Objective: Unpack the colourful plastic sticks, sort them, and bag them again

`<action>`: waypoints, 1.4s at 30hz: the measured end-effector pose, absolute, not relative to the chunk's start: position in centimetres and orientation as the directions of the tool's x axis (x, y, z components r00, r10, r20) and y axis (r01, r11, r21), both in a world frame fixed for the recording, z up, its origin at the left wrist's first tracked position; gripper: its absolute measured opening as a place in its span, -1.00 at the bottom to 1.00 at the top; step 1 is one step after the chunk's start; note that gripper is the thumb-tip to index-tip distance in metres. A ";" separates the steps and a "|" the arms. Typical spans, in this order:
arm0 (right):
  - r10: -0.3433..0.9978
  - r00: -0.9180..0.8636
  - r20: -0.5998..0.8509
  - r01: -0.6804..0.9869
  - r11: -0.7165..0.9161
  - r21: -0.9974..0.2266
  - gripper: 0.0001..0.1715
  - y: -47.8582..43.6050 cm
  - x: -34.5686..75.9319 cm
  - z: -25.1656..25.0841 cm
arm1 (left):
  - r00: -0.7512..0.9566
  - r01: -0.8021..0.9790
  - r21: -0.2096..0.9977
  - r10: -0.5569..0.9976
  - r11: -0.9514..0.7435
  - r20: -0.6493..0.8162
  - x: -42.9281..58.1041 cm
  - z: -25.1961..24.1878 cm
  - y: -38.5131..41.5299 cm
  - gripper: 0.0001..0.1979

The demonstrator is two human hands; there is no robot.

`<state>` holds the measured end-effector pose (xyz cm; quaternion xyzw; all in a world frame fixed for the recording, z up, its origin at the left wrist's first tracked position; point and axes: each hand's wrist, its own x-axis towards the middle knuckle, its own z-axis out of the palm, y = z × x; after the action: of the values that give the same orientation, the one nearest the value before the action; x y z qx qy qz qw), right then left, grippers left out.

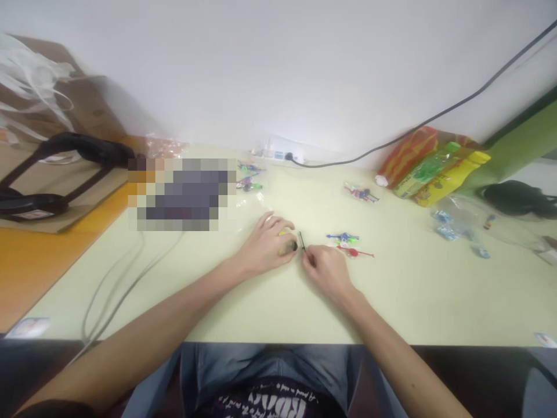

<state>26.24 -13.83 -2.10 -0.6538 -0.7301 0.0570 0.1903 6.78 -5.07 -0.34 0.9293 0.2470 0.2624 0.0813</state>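
My left hand (265,249) lies over the table with its fingers curled round a small rounded piece (288,248), yellowish with a dark end. Its kind is not clear, and the fingers cover part of it. Just to the right, my right hand (328,270) is closed on a thin black stick (301,239) that points up and away from me, close to the dark end but apart from it. Beyond the right hand lie a blue plastic toy piece (343,237) with a long rod and a red one (354,252) like it.
Several bagged toys lie farther back, one pack (361,193) right of centre. A blurred-out dark device (191,194) stands left with cables. Snack bags and a green bottle (435,162) are at the right, by blue wrappers (447,233). A power strip (278,152) sits against the wall.
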 end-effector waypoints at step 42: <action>0.777 0.192 0.599 0.872 0.145 -0.467 -0.80 -20.4 30.4 -0.9 | 0.717 0.252 0.225 0.337 -0.941 0.610 9.8 2.2 -7.1 -0.55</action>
<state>30.35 -20.37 -0.88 -0.6513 -0.6332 -0.0575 0.4142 9.84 -7.07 2.19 0.9244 0.1593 0.3408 0.0628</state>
